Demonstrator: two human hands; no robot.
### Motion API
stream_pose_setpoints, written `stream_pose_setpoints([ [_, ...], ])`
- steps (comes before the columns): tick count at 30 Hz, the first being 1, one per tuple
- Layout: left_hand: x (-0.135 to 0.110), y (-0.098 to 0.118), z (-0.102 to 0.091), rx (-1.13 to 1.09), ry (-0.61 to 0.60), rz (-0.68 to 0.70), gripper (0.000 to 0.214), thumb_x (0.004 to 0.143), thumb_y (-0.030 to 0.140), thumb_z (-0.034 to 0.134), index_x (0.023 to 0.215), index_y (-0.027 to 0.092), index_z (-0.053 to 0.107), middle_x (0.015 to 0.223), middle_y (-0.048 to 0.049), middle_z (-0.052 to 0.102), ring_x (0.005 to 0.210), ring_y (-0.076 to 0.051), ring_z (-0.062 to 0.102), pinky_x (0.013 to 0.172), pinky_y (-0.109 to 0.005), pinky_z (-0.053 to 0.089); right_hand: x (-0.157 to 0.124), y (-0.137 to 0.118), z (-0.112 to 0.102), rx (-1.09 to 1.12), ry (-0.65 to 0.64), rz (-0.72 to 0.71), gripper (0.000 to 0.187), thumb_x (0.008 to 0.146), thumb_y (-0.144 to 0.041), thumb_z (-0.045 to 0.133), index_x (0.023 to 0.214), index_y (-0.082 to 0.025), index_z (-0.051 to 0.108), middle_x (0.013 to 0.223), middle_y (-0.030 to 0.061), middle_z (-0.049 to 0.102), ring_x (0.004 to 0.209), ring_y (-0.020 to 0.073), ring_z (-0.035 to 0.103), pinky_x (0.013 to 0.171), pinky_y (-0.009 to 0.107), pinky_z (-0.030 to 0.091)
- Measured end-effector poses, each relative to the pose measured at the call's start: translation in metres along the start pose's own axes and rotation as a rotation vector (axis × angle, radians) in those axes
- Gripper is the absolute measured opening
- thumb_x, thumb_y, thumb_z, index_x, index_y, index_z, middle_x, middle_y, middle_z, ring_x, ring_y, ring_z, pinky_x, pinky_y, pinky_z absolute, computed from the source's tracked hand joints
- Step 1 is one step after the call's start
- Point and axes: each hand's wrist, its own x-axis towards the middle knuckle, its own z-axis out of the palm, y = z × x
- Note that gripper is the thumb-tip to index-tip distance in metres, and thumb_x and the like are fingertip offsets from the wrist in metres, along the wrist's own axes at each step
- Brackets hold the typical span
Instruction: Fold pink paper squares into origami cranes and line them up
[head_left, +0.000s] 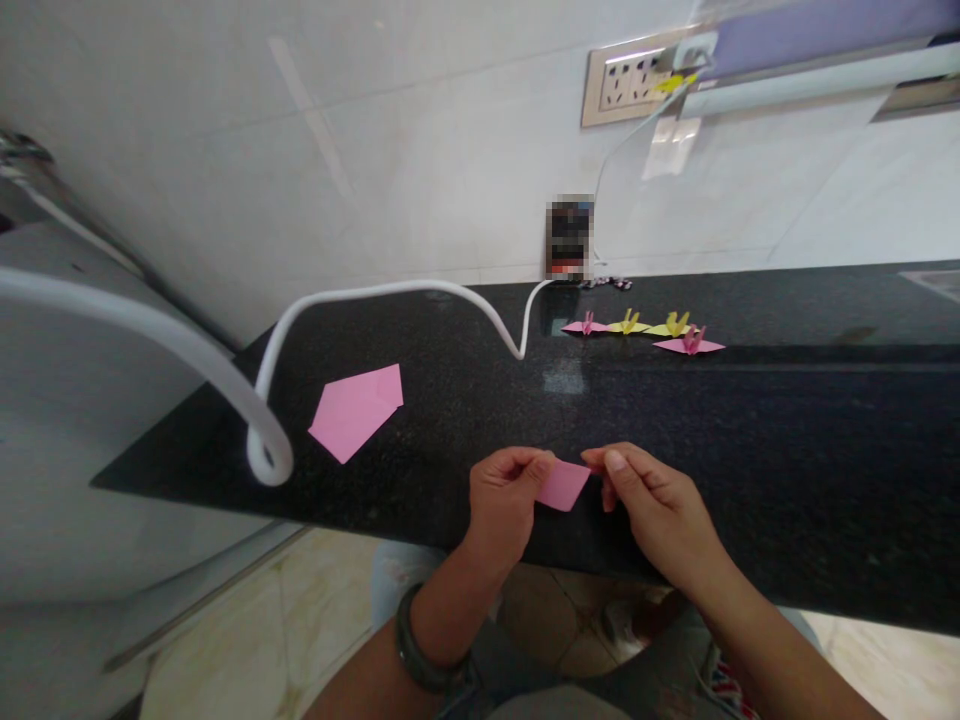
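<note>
A small folded piece of pink origami paper [564,487] is held just above the front part of the black counter. My left hand [506,500] pinches its left side between thumb and fingers. At the paper's right corner, the fingertips of my right hand [664,500] are bent together and touch it. Behind, two pink and two yellow paper cranes form a small group, with a pink crane [691,342] at the front right and a yellow crane [628,322] in the middle. Farther left lies a larger pink paper sheet [360,410], partly folded.
A white flexible tube [390,290] loops across the left of the counter [465,400]. A blurred phone-like device [570,238] leans on the wall, its cable rising to a socket plate [626,82]. The counter's front edge runs under my forearms.
</note>
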Motion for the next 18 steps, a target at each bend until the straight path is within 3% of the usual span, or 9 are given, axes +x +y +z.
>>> stream_pose_setpoints([
  [4, -0.001, 0.0, 0.0, -0.009, -0.017, -0.011, 0.013, 0.065, 0.027, 0.061, 0.066, 0.014, 0.063, 0.065, -0.0028, 0.061, 0.059, -0.011, 0.053, 0.058, -0.024, 0.043, 0.003, -0.002, 0.007, -0.057, 0.027, -0.07, 0.015, 0.074, -0.031, 0.054, 0.081, -0.018, 0.057, 0.076, 0.0021, 0.054, 0.061, 0.0121, 0.049, 0.055, 0.024, 0.04],
  [8, -0.002, 0.001, 0.0, 0.013, -0.039, 0.004, 0.014, 0.064, 0.027, 0.061, 0.065, 0.013, 0.064, 0.063, -0.003, 0.061, 0.059, -0.011, 0.052, 0.059, -0.024, 0.043, 0.003, -0.005, 0.012, -0.114, 0.002, -0.136, 0.012, 0.076, -0.023, 0.048, 0.069, -0.018, 0.056, 0.069, 0.0016, 0.055, 0.061, 0.012, 0.05, 0.056, 0.024, 0.04],
  [18, -0.003, 0.001, 0.002, 0.029, 0.007, -0.013, 0.014, 0.064, 0.027, 0.062, 0.064, 0.014, 0.063, 0.063, -0.0022, 0.06, 0.059, -0.011, 0.051, 0.056, -0.023, 0.042, 0.004, 0.0, -0.007, -0.16, -0.074, -0.146, 0.015, 0.076, -0.023, 0.046, 0.071, -0.018, 0.059, 0.068, 0.0026, 0.058, 0.063, 0.0141, 0.053, 0.058, 0.026, 0.041],
])
